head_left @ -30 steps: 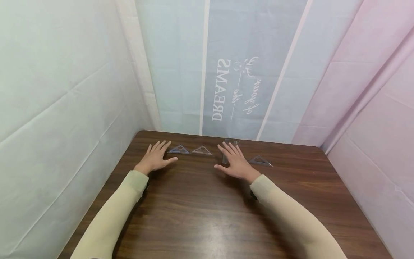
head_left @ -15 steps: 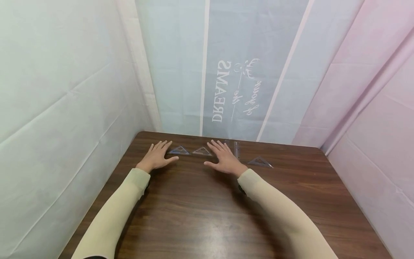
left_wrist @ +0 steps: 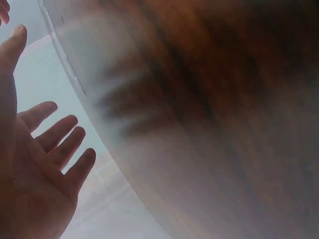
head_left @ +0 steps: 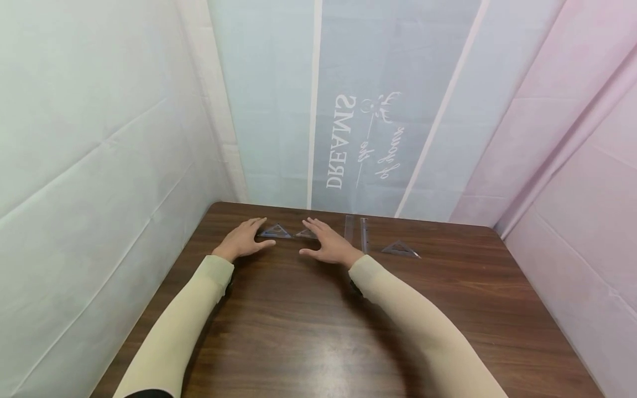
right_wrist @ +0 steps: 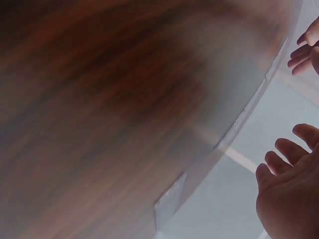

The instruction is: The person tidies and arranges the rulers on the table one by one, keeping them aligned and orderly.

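Note:
My left hand (head_left: 242, 239) is at the far left of the table, fingers extended, just left of a clear set square (head_left: 276, 231) with blue tints. A second clear set square (head_left: 304, 233) lies beside that one, partly hidden behind the fingers of my right hand (head_left: 328, 243). Neither hand holds anything. In the left wrist view the left hand (left_wrist: 42, 169) has spread fingers and appears raised off the tabletop. The right wrist view shows the right hand (right_wrist: 289, 184) with slightly bent fingers, also apart from the wood.
Right of the right hand lie a clear ruler (head_left: 349, 228), a narrower ruler (head_left: 365, 236) and a third set square (head_left: 400, 250). All sit near the back edge of the brown wooden table (head_left: 298, 331). Fabric curtains (head_left: 269, 110) hang behind and at both sides.
My right hand has moved left, from over the rulers to the second set square, uncovering both rulers. The left hand has shifted only slightly right.

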Available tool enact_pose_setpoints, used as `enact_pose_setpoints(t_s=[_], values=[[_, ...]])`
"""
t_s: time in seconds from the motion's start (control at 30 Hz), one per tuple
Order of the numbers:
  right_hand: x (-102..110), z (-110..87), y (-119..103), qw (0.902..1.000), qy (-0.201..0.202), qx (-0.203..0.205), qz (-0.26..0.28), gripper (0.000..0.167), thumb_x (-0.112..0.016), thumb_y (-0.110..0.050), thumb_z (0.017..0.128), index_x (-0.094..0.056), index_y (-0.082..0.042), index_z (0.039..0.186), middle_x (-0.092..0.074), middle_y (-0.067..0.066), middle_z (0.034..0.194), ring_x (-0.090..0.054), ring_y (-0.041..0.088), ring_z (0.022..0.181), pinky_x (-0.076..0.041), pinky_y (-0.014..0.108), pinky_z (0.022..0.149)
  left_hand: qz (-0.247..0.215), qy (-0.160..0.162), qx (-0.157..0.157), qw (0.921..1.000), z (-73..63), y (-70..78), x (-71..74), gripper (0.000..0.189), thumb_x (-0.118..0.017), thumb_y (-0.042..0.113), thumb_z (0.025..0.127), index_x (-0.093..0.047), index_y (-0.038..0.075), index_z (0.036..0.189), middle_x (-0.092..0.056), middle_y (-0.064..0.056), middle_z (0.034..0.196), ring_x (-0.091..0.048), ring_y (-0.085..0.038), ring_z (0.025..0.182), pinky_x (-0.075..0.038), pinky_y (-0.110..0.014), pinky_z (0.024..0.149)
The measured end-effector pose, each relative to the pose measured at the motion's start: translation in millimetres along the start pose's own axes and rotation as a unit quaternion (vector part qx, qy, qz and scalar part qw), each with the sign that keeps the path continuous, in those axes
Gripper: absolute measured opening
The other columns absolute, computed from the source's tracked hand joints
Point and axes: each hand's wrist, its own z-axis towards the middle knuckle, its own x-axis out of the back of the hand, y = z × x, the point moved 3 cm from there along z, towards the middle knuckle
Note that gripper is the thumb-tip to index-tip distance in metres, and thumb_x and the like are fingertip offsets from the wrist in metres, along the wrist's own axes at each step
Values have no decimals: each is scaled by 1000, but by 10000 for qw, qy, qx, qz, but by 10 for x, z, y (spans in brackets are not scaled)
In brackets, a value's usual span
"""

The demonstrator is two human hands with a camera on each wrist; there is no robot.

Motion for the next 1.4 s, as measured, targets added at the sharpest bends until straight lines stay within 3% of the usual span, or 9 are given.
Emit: enact_pose_setpoints(t_s=[0.43,0.83,1.07,1.4], values=[[-199,335,-152,9996,190,-164,91,89,-74,-54,100,-34,-12,169,-34,13,173,-31,29,161,-32,48,128,-309,-50,-149,9994,139,-10,-12,74,-73,38,105,-44,0,161,-46,-26,162,-44,-44,150,-38,-60,121],[-352,562,-229,9989,173,-422,53,77,-72,-46,104,-43,-8,164,-47,12,165,-45,29,153,-35,49,126,-163,31,-8,9999,169,30,-35,57,-77,28,102,-59,-3,147,-58,-25,148,-56,-42,137,-45,-56,116],[-397,648,-276,9979,94,-645,30,71,-71,-40,106,-45,-4,162,-49,15,163,-46,30,152,-38,45,124,-138,60,50,9999,209,54,-37,54,-78,28,101,-63,-2,144,-60,-25,147,-57,-42,136,-45,-56,116],[-437,695,-346,9948,226,-815,-562,62,-70,-45,105,-59,-6,152,-60,10,144,-58,25,134,-48,41,114,-193,225,133,9995,191,40,-54,52,-80,27,100,-66,-1,141,-62,-25,146,-58,-44,135,-45,-57,115]])
